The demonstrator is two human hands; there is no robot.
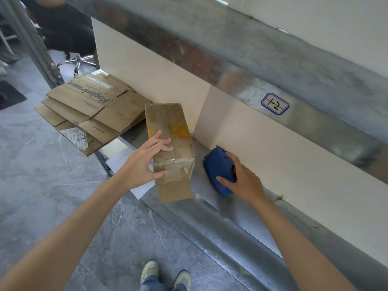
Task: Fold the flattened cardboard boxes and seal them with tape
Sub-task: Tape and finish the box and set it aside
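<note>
The folded cardboard box (170,143) lies on its long side on the metal worktop (222,208), near the middle of the view, its long axis running from twelve to six o'clock. Clear and yellowish tape crosses its upper face, and a loose flap sticks out at its six o'clock end, over the worktop's front edge.

The left hand (147,162) rests on the box at its seven o'clock corner. The fingers are spread and fairly straight across the upper face, and the thumb lies against the near end face.

At about four o'clock from the box, just beside it, the blue tape dispenser (218,169) sits on the worktop against the cream back panel (273,164). The right hand (243,181) grips it from the five o'clock side, with fingers curled over its top and the thumb on its near flank.

At ten o'clock from the box a stack of flattened boxes (90,114) lies on the worktop and overhangs its edge. The top one bears print, and a lower one reads HT007.

A white sheet of paper (126,160) lies under the left hand's wrist, at the worktop's edge.

At two o'clock, on the metal rail above the panel, a blue-bordered label (275,103) carries a handwritten mark.

At six o'clock, the person's two shoes (165,274) stand on the grey tiled floor (52,185).
</note>
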